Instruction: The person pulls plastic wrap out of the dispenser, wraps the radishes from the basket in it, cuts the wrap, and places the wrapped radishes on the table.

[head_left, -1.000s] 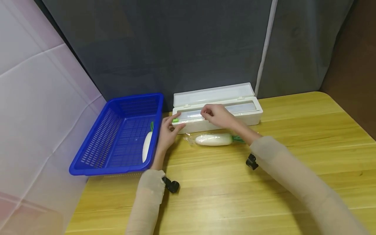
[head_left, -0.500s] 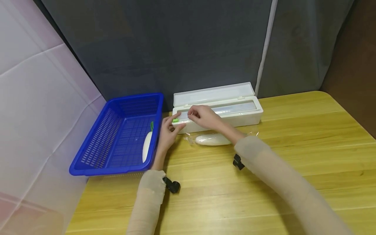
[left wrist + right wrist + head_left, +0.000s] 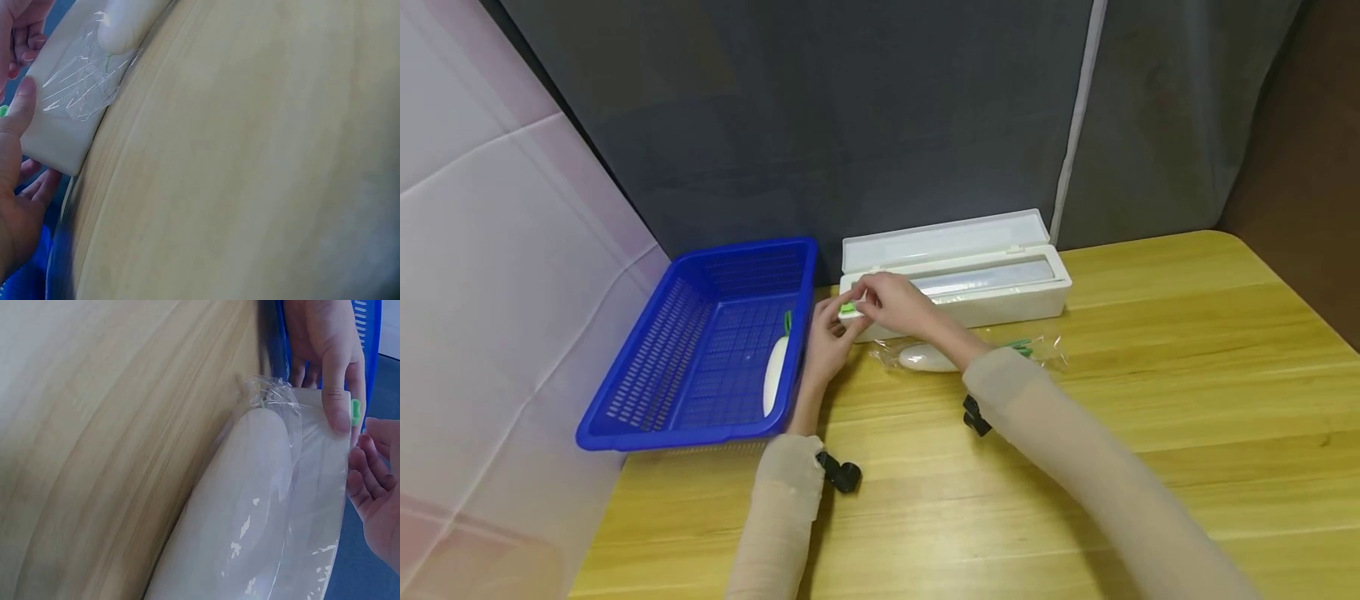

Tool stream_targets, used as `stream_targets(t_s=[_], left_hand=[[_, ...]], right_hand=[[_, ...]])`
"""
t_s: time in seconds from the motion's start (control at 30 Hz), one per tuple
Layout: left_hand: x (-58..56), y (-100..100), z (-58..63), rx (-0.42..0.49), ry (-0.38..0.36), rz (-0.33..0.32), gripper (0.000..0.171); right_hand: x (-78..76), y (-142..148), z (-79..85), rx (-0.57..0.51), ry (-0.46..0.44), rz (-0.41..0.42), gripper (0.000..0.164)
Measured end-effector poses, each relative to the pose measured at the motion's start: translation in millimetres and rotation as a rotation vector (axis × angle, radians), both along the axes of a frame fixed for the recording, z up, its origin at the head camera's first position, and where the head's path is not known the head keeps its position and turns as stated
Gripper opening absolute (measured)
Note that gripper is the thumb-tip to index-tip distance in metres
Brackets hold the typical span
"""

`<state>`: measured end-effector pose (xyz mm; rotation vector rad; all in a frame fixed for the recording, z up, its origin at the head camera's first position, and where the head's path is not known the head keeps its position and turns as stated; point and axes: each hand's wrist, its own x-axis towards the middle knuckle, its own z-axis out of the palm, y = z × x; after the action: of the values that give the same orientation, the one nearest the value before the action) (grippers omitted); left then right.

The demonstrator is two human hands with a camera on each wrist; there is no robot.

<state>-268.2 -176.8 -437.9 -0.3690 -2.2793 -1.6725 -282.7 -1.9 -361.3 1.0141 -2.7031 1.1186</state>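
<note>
A long white cling film dispenser (image 3: 1007, 307) stands at the back of the table, its lid (image 3: 947, 237) raised and a roll (image 3: 992, 277) inside. My left hand (image 3: 827, 343) grips its left end, thumb on the front, index finger on top beside a green slider (image 3: 847, 308). Close to that slider, my right hand (image 3: 897, 305) has thumb and curled fingers together; I cannot tell whether they pinch anything. A white radish (image 3: 922, 357) in clear film (image 3: 275, 394) lies in front of the dispenser, partly hidden by my right forearm.
Left of the dispenser stands a blue basket (image 3: 681, 439) with another white radish (image 3: 775, 379) against its right wall. A dark grey curtain (image 3: 880, 125) hangs behind the wooden table (image 3: 940, 500). A white panel (image 3: 497, 275) borders the left.
My right hand has moved left along the dispenser, from its middle to the green slider. The left hand has stayed in place. More of the wrapped radish's green top shows than half a second ago.
</note>
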Motion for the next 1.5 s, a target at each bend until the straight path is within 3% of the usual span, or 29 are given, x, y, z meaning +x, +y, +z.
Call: stream_targets(t_s=[0.4, 0.63, 0.87, 1.3, 1.5], left_hand=[[2.6, -1, 0.7, -0.008, 0.004, 0.025, 0.048], [22.6, 6, 26.9, -0.010, -0.002, 0.011, 0.046], [23.3, 6, 28.1, -0.013, 0.012, -0.002, 0.048], [25.9, 6, 28.6, -0.008, 0.012, 0.013, 0.048], [25.7, 3, 28.1, -0.009, 0.005, 0.014, 0.047]], right_hand=[[-4.0, -18, -1.9, 0.117, 0.036, -0.018, 0.024], [-3.6, -21, -3.7, 0.164, 0.067, -0.054, 0.022], [-3.3, -18, -5.8, 0.174, 0.117, -0.085, 0.016], [-2.7, -17, -4.5, 0.205, 0.159, -0.047, 0.015], [-2.0, -17, -2.0, 0.222, 0.138, -0.036, 0.015]])
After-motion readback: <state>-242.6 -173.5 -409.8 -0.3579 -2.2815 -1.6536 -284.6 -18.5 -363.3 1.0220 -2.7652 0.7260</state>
